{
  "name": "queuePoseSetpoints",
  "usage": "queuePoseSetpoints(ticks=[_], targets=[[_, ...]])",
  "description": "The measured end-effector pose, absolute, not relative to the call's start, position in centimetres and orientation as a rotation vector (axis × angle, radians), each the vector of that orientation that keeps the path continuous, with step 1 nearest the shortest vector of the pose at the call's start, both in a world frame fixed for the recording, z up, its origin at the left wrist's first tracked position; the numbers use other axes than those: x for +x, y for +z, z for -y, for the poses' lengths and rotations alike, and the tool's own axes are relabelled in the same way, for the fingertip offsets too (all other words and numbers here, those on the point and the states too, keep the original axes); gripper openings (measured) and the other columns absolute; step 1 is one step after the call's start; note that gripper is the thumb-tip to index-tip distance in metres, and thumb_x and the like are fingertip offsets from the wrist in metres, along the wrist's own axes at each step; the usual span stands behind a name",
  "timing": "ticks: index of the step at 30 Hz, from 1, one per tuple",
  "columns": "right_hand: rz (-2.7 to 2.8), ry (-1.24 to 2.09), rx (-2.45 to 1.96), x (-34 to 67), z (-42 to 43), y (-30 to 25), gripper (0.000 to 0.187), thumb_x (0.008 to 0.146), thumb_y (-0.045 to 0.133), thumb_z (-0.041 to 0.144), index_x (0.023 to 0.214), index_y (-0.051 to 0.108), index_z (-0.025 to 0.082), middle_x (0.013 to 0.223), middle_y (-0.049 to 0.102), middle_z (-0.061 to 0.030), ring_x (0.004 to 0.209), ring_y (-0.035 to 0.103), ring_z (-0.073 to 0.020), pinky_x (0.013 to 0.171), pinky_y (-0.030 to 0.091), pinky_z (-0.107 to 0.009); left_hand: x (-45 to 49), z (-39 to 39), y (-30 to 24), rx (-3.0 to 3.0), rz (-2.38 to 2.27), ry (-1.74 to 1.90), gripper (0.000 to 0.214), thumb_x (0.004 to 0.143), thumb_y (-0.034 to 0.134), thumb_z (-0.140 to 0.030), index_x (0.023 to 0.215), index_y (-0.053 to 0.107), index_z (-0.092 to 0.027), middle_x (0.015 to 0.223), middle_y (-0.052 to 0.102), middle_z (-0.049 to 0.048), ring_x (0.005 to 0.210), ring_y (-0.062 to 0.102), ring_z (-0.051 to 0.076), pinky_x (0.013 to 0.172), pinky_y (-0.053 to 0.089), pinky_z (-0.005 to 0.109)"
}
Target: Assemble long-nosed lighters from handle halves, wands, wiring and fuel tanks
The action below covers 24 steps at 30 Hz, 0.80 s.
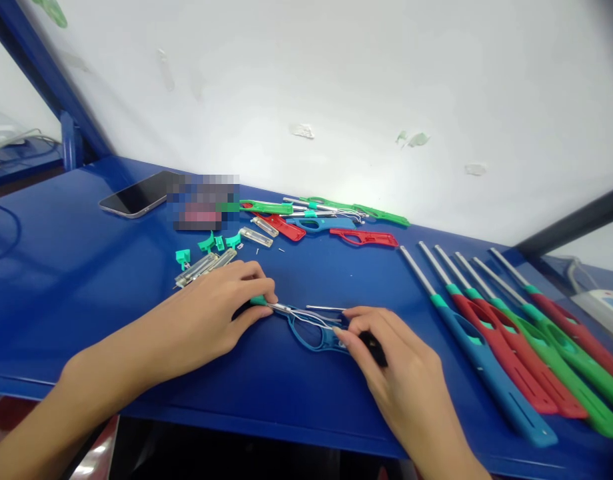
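A blue lighter half-shell lies between my hands, its looped trigger guard showing. White wires run along it from a metal piece near a green collar. My left hand pinches this metal-and-green end of the lighter between thumb and fingers. My right hand is closed around a black-handled screwdriver, whose thin metal shaft points left. The right thumb tip also touches the blue shell's handle end, beside the wires; the palm hides part of it.
Several whole long lighters lie in a row on the right. Opened red shells, green shells and metal tubes lie at the back. Clear fuel tanks and green triggers sit left, near a phone. A wall rises behind.
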State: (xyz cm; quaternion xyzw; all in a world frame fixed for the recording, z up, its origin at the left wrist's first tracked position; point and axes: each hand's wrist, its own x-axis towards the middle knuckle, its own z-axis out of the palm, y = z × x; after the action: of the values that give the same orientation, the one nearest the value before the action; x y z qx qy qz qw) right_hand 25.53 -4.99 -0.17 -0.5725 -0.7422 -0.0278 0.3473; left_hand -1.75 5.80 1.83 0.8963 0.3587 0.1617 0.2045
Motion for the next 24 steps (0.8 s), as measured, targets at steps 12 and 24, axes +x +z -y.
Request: queuePoseSetpoints(ticks=[12,24], targets=[[1.754,0.044,-1.560,25.75,5.07,0.15,0.024,0.110,0.065,0.042,0.091,0.068,0.028,0.091,0.084,0.0048,0.083,0.083,-0.0148,0.073,0.059,-0.020,-1.73,-5.82,1.92,2.495,-1.001,0.432,0.018,0.114,0.057,-0.041,0.110,0.074,-0.036,0.118,0.070,-0.0039,0.109,0.066,0.021,0.097,0.047,0.034],[1.746,0.150,-1.526,25.37,5.47,0.51,0.017,0.107,0.069,0.029,0.090,0.066,0.028,0.093,0.081,0.0043,0.085,0.079,-0.0152,0.077,0.058,-0.025,-1.52,-5.74,2.10,2.501,-0.990,0.465,0.020,0.112,0.058,-0.039,0.107,0.076,-0.033,0.116,0.071,-0.0007,0.105,0.067,0.023,0.094,0.049,0.035]])
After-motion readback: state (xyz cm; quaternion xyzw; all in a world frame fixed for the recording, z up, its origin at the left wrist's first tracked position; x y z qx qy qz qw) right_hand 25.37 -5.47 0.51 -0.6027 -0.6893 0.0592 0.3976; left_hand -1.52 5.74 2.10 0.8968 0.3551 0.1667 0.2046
